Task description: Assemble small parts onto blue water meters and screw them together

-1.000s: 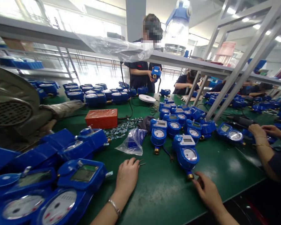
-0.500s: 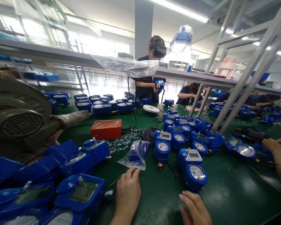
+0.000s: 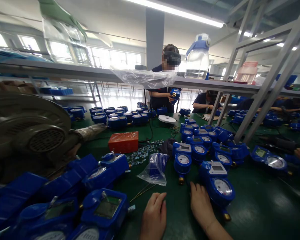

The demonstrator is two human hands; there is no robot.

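Note:
My left hand (image 3: 153,215) is low in the middle of the view, fingers curled together; whatever may be in them is hidden. Just beyond it lie thin brass-coloured wires (image 3: 141,193) and a clear plastic bag (image 3: 153,170) with something blue inside. My right hand (image 3: 200,201) rests on the green tabletop with fingers bent down and close together; their tips hide what they grip, if anything. Right beside that hand stands a blue water meter (image 3: 221,186) with a round dial and a small display. Another blue meter (image 3: 182,160) with a brass fitting stands just past its fingertips.
Several blue meters (image 3: 107,206) crowd the left front, near a large blower (image 3: 30,130). An orange box (image 3: 123,141) and scattered small pale pieces (image 3: 145,150) lie mid-table. A shelf (image 3: 100,71) with bottles crosses above. Opposite, a person (image 3: 162,96) holds a meter.
My right hand has moved forward and left, alongside the near meter, over where a dark cable-like thing lay. My left hand has drawn back from the bag and curled its fingers. The view has shifted.

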